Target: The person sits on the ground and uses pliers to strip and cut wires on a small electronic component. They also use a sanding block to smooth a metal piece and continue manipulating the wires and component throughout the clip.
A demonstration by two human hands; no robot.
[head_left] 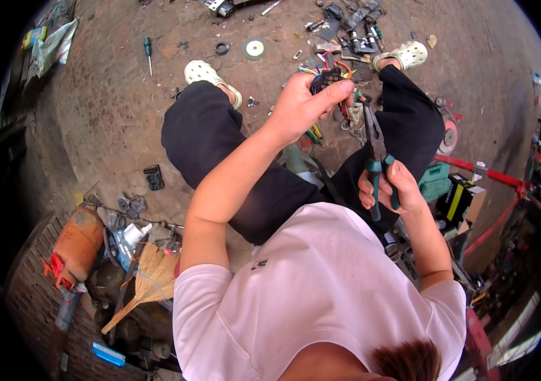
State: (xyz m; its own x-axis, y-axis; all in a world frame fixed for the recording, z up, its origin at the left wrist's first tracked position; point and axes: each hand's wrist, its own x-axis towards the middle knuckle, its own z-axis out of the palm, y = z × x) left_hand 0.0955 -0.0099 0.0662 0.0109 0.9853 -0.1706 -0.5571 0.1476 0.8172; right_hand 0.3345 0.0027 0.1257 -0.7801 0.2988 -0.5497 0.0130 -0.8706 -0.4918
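Note:
My left hand (311,101) is closed around a black connector piece (329,76) with coloured wires (346,71), held out between my knees. My right hand (388,187) grips the teal handles of long-nosed pliers (373,136). The jaws point up toward the wire bundle, just right of my left hand; I cannot tell whether their tips touch a wire. Some of the parts beneath my left hand are hidden by it.
Loose black parts (356,32) lie ahead. A screwdriver (148,54) and a disc (254,49) are on the dirty floor (105,82). An orange tank (77,244) and straw broom (146,279) are left; a red metal frame (502,174) and teal case (435,181) are right.

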